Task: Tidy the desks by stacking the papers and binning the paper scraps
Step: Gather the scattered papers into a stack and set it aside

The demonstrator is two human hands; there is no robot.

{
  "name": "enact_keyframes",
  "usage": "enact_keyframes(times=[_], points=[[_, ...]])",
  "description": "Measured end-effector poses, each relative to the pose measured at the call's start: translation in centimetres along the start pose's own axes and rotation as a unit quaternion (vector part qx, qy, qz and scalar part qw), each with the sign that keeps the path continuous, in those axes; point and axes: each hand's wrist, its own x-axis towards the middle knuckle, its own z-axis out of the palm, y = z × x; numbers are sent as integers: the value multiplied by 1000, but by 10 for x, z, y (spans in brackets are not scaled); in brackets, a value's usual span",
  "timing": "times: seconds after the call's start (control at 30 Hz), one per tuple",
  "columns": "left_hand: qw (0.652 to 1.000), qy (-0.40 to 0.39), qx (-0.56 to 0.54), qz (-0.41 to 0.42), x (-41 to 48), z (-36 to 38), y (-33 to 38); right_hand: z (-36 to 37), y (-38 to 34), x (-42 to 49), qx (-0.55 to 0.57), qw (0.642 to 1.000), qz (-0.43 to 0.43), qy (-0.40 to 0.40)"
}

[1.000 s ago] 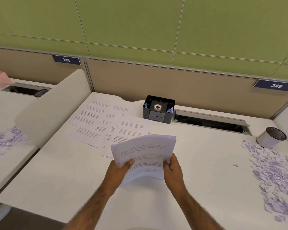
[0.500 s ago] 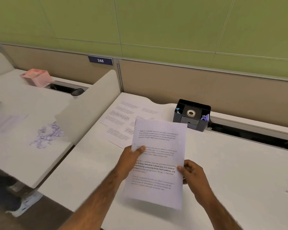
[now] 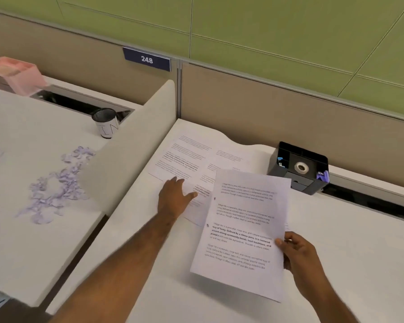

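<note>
My right hand (image 3: 299, 257) pinches the right edge of a stack of printed papers (image 3: 240, 229), held just above the white desk (image 3: 348, 241). My left hand (image 3: 175, 199) lies flat with spread fingers on the loose printed sheets (image 3: 187, 157) spread over the desk's far left corner. A heap of purple paper scraps (image 3: 56, 185) lies on the neighbouring desk to the left, beyond the low divider (image 3: 126, 155).
A black desk organiser (image 3: 299, 169) with a tape roll stands at the back of my desk, beside a cable slot (image 3: 371, 203). On the left desk are a small dark cup (image 3: 105, 122) and a pink box (image 3: 16, 75). A beige partition runs behind both desks.
My left hand has let go of the stack and reached forward onto the loose sheets. The right hand alone now holds the stack. The view has swung further left.
</note>
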Motion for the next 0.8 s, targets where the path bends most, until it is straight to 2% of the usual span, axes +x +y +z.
enact_keyframes(times=[0.13,0.27,0.57,0.8], points=[[993,-47,109,22,34,12,-20,11,2,-9,8,999,25,23],[988,-78,131,23,48,26,-32,14,-1,-8,5,998,39,43],[986,-1,165,38,50,30,-29,28,1,-2,30,995,59,77],[980,22,188,68,44,34,-25,29,1,0,35,994,51,87]])
